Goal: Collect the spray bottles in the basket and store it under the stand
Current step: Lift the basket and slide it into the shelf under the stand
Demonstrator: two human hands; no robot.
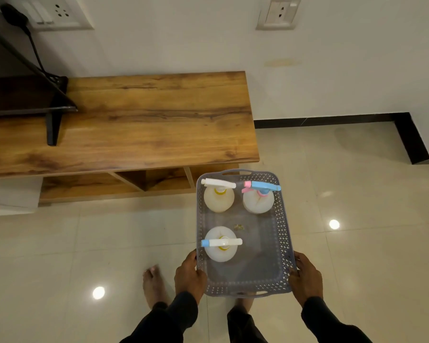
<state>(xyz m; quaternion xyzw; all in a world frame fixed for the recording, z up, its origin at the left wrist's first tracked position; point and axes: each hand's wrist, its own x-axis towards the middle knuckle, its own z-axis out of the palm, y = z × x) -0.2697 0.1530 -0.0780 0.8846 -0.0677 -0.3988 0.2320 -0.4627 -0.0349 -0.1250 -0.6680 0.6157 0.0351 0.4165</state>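
1. At either long side of the grey perforated basket (282, 233): left hand (189, 277) and right hand (307, 278), each curled closed over the rim, holding it above the tiled floor (109, 238).
2. Upright inside: three spray bottles, white-nozzled (219, 195), blue-and-pink-nozzled (258, 198), blue-tipped (221, 243).
3. No readable labels.
4. Just beyond: wooden stand (146, 120), open shelf beneath.

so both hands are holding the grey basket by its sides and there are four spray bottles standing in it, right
Not quite: the head view shows three spray bottles, not four: one with a white nozzle, one with a blue and pink nozzle, one nearer the person. The rest holds: the left hand and right hand grip the grey basket by its sides.
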